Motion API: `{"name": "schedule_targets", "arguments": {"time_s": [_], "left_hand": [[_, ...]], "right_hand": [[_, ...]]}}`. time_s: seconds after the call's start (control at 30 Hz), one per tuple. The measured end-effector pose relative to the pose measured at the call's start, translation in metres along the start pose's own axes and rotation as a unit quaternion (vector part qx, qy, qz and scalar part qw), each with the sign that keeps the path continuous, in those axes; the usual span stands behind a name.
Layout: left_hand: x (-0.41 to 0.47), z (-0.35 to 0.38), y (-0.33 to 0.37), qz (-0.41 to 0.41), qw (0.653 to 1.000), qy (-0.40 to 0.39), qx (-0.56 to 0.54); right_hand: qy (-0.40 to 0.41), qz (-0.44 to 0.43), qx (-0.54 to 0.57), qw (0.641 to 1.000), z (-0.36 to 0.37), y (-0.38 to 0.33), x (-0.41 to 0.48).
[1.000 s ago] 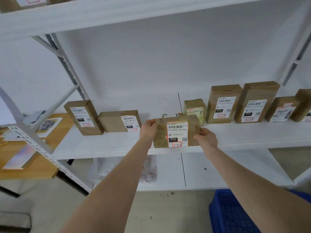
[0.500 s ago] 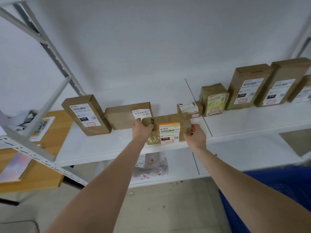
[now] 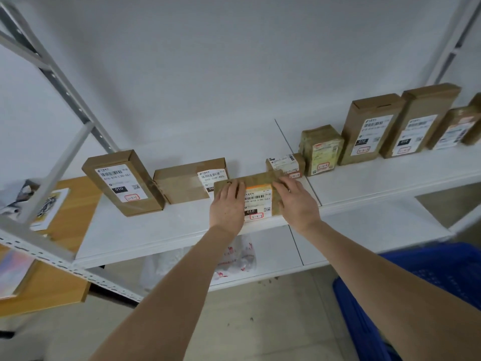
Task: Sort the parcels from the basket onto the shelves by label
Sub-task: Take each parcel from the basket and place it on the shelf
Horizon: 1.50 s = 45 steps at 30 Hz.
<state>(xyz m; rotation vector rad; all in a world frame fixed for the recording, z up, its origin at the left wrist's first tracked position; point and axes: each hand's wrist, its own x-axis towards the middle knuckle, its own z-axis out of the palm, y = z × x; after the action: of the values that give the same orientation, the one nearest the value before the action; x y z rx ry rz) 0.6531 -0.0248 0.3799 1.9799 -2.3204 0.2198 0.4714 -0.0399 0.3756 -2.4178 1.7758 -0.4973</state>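
Note:
A flat brown parcel (image 3: 256,196) with a white and orange label marked 010 stands on its long edge at the front of the white shelf (image 3: 166,230). My left hand (image 3: 227,204) grips its left end and my right hand (image 3: 296,201) grips its right end. Behind it stand a low wide box (image 3: 182,185) and a small box (image 3: 285,165). An upright box (image 3: 122,185) marked 010 is further left. The blue basket (image 3: 426,295) sits on the floor at the lower right, partly hidden by my right arm.
More labelled boxes line the right half of the shelf: a taped one (image 3: 322,149), two tall ones (image 3: 369,128) (image 3: 419,121) and others at the edge. A plastic bag (image 3: 234,259) lies on the lower shelf. A wooden table (image 3: 65,256) with papers stands left, behind the slanted rack upright (image 3: 52,175).
Both hands carried the parcel forward and down until it rests on the shelf edge. My fingers have slid over its top. The view tilted down and nearer to the shelf.

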Motion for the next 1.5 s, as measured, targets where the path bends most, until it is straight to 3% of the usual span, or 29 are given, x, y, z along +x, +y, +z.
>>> {"name": "schedule_targets", "arguments": {"time_s": [0.33,0.9,1.27,1.37,1.5], "left_hand": [[0.011,-0.007,-0.001,-0.008,1.0,-0.012,0.019],[0.045,0.008,-0.019,0.003,0.998,0.055,0.041],[0.059,0.006,-0.025,-0.009,0.999,0.039,0.033],[0.057,0.012,-0.021,-0.008,0.998,-0.025,0.053],[0.052,0.015,-0.015,-0.021,0.998,-0.038,0.045]], "right_hand": [[-0.011,0.035,0.036,0.999,0.008,-0.003,0.008],[-0.014,0.042,0.054,0.998,0.019,-0.008,0.04],[-0.009,0.031,0.024,0.999,0.021,-0.01,0.056],[0.0,0.006,-0.009,1.0,0.015,-0.01,0.055],[-0.015,0.004,-0.007,1.0,0.013,-0.011,0.047]]}}
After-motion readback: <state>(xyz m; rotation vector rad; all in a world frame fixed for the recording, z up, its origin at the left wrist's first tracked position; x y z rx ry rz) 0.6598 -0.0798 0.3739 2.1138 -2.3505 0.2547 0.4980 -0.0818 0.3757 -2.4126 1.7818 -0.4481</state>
